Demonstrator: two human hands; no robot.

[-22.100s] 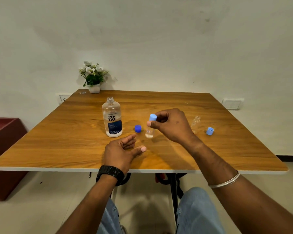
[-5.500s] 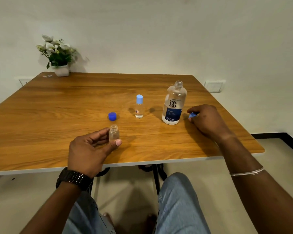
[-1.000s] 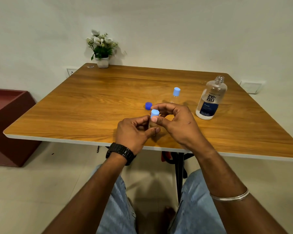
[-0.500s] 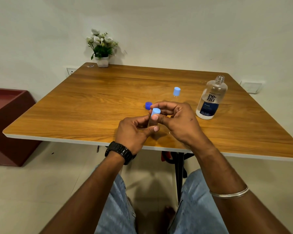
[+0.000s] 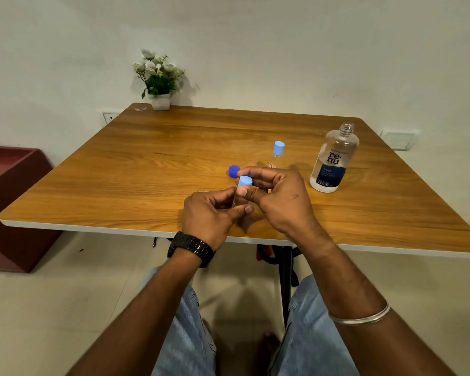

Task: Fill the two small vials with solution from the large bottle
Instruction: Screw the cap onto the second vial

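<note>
With one capped vial (image 5: pixel 278 154) already standing far right, the left hand (image 5: pixel 209 213) is gripping the second vial (image 5: pixel 239 200) while the right hand (image 5: pixel 278 198) is pinching its light-blue cap (image 5: pixel 245 182), likely nearly finishing.

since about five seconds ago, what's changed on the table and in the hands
The right hand let go of the table near the big bottle and carried a light blue cap to the open vial. It now pinches the cap on top while the left hand holds the vial, lifted closer. Unchanged: the capped vial, the dark blue cap and the uncapped big bottle stand on the table.
</note>
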